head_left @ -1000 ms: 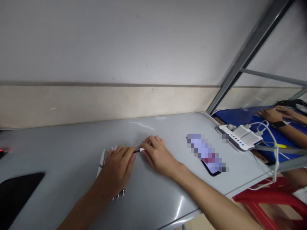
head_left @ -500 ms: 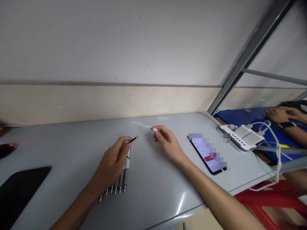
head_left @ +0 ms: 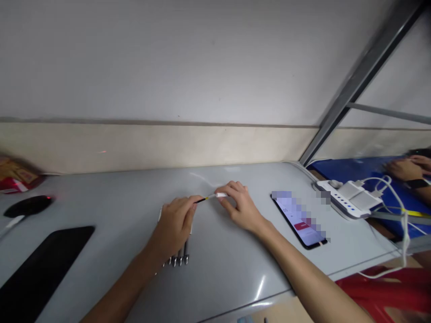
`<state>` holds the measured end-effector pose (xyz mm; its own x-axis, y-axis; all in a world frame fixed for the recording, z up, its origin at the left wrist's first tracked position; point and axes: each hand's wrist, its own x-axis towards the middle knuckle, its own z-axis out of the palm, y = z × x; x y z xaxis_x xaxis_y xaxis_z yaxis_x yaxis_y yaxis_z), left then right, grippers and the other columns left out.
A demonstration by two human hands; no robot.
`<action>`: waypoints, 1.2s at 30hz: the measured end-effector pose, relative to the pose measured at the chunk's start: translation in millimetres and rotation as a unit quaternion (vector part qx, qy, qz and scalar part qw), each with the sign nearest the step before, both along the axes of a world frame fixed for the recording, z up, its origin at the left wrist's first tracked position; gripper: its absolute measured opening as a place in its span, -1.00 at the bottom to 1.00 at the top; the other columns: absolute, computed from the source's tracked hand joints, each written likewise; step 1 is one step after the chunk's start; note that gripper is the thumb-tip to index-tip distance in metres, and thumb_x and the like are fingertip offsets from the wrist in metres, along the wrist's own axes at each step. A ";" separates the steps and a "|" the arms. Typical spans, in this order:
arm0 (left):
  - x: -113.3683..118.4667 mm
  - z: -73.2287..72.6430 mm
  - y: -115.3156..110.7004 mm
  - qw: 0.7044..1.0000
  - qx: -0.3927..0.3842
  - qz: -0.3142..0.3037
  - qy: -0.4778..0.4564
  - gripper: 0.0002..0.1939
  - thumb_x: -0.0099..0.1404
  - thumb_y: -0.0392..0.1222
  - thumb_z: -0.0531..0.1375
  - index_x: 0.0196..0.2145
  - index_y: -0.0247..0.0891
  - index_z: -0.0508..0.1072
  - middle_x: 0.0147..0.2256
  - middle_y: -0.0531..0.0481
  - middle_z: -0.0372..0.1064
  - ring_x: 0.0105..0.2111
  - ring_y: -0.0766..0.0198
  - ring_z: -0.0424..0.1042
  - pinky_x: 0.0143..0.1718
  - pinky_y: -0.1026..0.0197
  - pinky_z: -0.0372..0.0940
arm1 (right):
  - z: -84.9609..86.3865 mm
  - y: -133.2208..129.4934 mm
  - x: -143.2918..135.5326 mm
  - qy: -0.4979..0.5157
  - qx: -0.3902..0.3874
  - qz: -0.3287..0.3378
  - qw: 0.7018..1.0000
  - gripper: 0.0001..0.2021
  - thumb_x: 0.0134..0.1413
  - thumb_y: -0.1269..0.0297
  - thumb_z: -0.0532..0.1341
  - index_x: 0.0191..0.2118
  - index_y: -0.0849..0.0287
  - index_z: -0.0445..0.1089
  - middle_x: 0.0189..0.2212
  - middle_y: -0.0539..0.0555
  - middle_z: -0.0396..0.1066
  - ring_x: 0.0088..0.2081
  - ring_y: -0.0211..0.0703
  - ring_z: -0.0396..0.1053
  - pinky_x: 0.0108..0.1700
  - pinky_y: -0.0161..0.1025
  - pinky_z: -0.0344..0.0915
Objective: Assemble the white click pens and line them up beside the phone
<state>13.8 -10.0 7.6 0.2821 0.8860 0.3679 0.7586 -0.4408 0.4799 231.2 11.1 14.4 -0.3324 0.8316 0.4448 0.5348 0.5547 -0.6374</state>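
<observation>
My left hand (head_left: 175,220) is closed on a thin pen refill (head_left: 201,200), dark with a yellow band, whose pale end points right. In my right hand (head_left: 243,207), thumb and fingers pinch a small white pen barrel (head_left: 221,195). The refill's end meets the near opening of the barrel; whether it is inside I cannot tell. Several grey-and-white pens (head_left: 181,259) with silver tips lie side by side on the table, partly hidden beneath my left hand and wrist.
On the grey table (head_left: 229,269) lie a lit phone (head_left: 299,220), a white power strip (head_left: 346,199) with cables, a black mouse (head_left: 28,205), a dark flat pad (head_left: 50,264) and a red packet (head_left: 20,175). Another person's hands (head_left: 407,168) rest over a blue surface at right.
My two hands have come together, bringing the refill's end up to the white pen barrel. The view has shifted slightly left, showing more of the mouse and the packet.
</observation>
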 end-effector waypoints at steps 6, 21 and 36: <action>3.9 -4.2 -4.1 0.993 0.032 -0.009 0.116 -0.67 0.44 -0.21 -0.10 0.00 -0.08 0.39 -0.25 0.01 0.46 -0.20 0.16 0.37 -0.16 0.06 0.11 | -6.1 -6.3 -9.1 -0.108 0.053 0.023 0.992 -0.77 0.28 0.32 0.09 -0.02 0.05 0.41 -0.22 0.10 0.39 -0.15 -0.08 0.25 -0.09 -0.13 0.11; 6.7 -7.9 -5.6 0.988 0.083 -0.038 0.125 -0.75 0.42 -0.25 -0.07 -0.23 -0.21 0.40 -0.25 -0.09 0.38 -0.21 0.11 0.26 -0.22 0.08 0.13 | -11.9 -12.1 -23.9 -0.175 0.064 0.038 0.982 -0.72 0.37 0.21 -0.04 -0.10 0.19 0.37 -0.22 0.15 0.48 -0.24 -0.11 0.35 -0.18 -0.18 0.13; -6.5 5.9 2.1 0.993 0.010 -0.028 -0.112 -0.85 0.30 -0.12 0.12 -0.28 -0.22 0.44 -0.26 0.00 0.43 -0.22 0.25 0.39 -0.17 0.21 0.26 | -10.6 -6.9 -11.2 -0.158 0.059 0.027 0.985 -0.72 0.38 0.22 -0.05 -0.11 0.18 0.36 -0.27 0.13 0.43 -0.26 -0.16 0.33 -0.18 -0.24 0.17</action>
<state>7.3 -7.9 13.5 0.2399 0.8634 0.4439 0.6071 -0.4902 0.6254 220.0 4.1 3.8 -0.5122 0.7571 0.4056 0.6635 0.6486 -0.3729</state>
